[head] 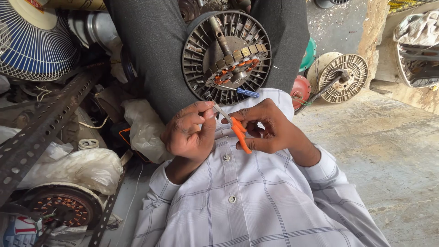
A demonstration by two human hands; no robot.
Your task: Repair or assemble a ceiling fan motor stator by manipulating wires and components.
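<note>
A concrete floor (388, 151) spreads across the right side, and a person in a pale checked shirt (256, 201) sits over it with grey trousers (151, 50) drawn up. Between the knees rests a round fan motor housing (226, 57) with radial fins, copper windings and a shaft pointing up to the left; a blue-handled screwdriver (244, 92) lies against its lower rim. On the left stand a blue and white fan guard (34, 41), a long perforated steel angle bar (43, 128) running diagonally, crumpled plastic bags (87, 167) and a second wound stator (64, 208) low in the corner. Further right lies another finned housing (345, 75) beside a red cap (301, 89). Just above the chest, the right hand (270, 130) is closed through the loops of small orange-handled scissors (235, 128), blades angled up to the left. The left hand (190, 132) sits just beside it, thumb and forefinger pinched at the blade tips; what they pinch is too small to tell.
</note>
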